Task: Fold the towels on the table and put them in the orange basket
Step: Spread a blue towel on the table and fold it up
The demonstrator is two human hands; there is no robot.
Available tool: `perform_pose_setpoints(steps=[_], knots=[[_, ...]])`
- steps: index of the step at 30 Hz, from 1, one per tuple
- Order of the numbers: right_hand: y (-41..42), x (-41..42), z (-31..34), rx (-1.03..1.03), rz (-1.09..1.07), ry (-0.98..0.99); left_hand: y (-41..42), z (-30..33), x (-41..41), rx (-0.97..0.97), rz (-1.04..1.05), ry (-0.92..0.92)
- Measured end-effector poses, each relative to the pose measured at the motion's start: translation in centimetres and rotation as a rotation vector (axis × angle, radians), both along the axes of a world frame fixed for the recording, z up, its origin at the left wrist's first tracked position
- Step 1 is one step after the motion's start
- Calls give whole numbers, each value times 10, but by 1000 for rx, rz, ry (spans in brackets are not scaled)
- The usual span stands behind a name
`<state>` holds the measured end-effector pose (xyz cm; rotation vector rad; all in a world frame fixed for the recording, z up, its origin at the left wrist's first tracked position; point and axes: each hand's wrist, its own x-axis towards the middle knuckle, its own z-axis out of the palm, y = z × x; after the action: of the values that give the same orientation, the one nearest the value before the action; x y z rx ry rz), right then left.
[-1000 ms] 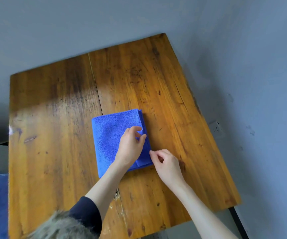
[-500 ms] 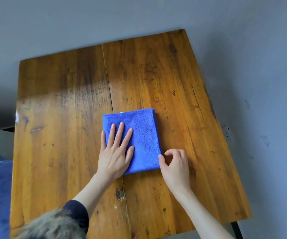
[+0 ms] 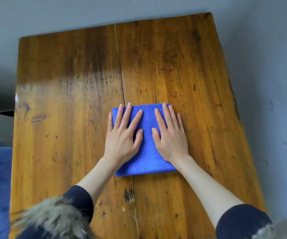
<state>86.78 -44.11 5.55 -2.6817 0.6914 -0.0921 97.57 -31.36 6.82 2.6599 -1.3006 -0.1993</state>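
Both hands, left hand [image 3: 122, 142] and right hand [image 3: 171, 140], are now pressing flat with fingers [image 3: 128, 116] straightened on the folded blue towel [image 3: 147, 152]; the right was pinching beside it, so folding is finishing

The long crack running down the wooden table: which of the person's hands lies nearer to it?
Left. The left hand rests flat on the blue towel right over the crack line; the right hand presses the towel's other half, further from it.

Flat hands [image 3: 122, 142] on folded towel [image 3: 147, 152]
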Motion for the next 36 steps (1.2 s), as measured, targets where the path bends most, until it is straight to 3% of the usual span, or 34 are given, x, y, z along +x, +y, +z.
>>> perform_pose_setpoints(steps=[5,16,21,23,26,29,32,36], knots=[[2,-1,-11,63,-16,-57,3,-15,-3,-16,-1,-29],[28,-37,1,-23,-61,70,41,-6,-42,19,-75,41],[48,-59,3,36,-91,180,50,-1,-47,74,-95,75],[44,-55,7,85,-96,150,48,3,-45,6,-95,145],[41,-51,18,183,-193,12,57,12,-38,-274,71,347],[30,-41,32,317,-431,-72,60,22,-23,-457,454,518],[12,-26,37,525,-608,4,55,25,-7,-407,744,737],[1,-15,34,597,-573,186,47,24,-4,-310,808,874]])
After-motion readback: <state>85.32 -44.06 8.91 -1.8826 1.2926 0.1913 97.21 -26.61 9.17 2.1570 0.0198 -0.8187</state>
